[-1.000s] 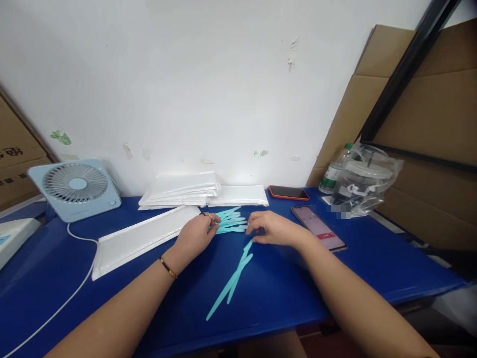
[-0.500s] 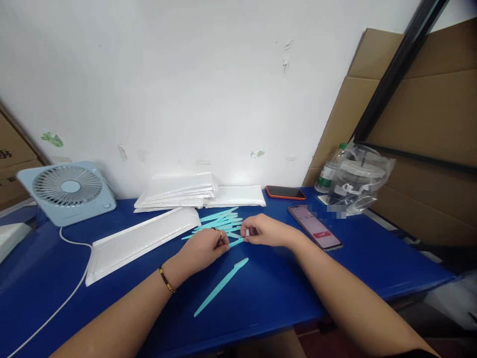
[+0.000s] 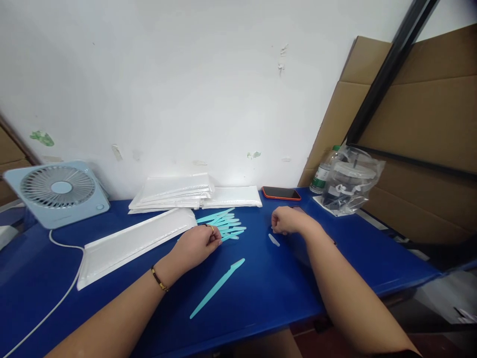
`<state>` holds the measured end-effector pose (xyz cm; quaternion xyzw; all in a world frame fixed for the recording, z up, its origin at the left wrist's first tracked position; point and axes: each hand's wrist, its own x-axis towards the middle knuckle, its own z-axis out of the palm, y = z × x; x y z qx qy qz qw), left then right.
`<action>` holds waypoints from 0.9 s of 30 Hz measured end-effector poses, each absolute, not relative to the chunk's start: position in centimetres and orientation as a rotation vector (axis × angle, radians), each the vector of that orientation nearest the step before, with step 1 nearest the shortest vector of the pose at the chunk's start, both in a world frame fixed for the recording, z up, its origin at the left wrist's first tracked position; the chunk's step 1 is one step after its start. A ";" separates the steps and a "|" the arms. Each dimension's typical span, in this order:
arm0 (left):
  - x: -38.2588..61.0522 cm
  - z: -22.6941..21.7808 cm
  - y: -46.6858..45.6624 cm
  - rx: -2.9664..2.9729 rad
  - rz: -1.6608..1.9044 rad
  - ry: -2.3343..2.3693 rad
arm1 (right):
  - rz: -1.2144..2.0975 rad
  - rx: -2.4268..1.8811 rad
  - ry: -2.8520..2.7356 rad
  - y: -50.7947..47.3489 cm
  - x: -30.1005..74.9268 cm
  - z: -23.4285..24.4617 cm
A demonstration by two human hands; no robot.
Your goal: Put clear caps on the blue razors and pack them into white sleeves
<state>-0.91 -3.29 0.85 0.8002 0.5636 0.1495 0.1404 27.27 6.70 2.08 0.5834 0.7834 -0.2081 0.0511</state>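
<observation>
My left hand (image 3: 199, 242) has its fingers pinched on a teal plastic stick at the near edge of a pile of teal sticks (image 3: 223, 223) on the blue table (image 3: 268, 288). My right hand (image 3: 285, 221) is curled shut to the right of the pile, with a small pale cap-like piece (image 3: 274, 240) lying on the table just below it. What, if anything, its fingers hold is hidden. A single teal stick (image 3: 218, 287) lies alone nearer to me.
A long white padded envelope (image 3: 130, 243) lies left of my left hand, with stacked white envelopes (image 3: 175, 191) behind. A pale blue fan (image 3: 57, 191) with its white cable sits far left. A phone (image 3: 280, 193), a bottle and bagged items (image 3: 348, 181) stand at the right, cardboard beyond.
My right hand has drawn away rightward from the stick pile, and a small pale piece now lies on the table. The left hand stays at the pile. The view shifted left.
</observation>
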 end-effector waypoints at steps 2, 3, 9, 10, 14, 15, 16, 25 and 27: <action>-1.0 0.8 -3.3 2.305 0.434 1.625 | -0.571 1.707 2.608 6.6 26.6 2.0; -1.1 0.8 -3.2 2.302 0.438 1.620 | -0.612 1.644 2.722 6.5 26.3 2.1; -1.3 0.9 -3.2 2.325 0.465 1.624 | -1.301 1.160 2.981 5.3 24.4 2.2; -1.3 0.9 -3.2 2.331 0.465 1.625 | -1.352 1.119 2.982 5.1 24.2 2.1; -1.3 0.9 -3.1 2.328 0.476 1.621 | -1.434 1.053 2.970 4.9 23.5 1.7; -1.3 0.8 -3.0 2.326 0.478 1.618 | -1.445 1.050 2.964 4.9 23.4 1.6; -1.3 0.8 -3.0 2.327 0.480 1.612 | -1.448 1.048 2.963 4.9 23.4 1.5; -1.0 0.5 -2.9 2.437 0.601 1.630 | -1.366 1.039 3.130 4.0 20.8 0.4; -0.9 0.9 -2.9 2.489 0.716 1.681 | -1.164 1.173 3.273 4.3 20.5 0.4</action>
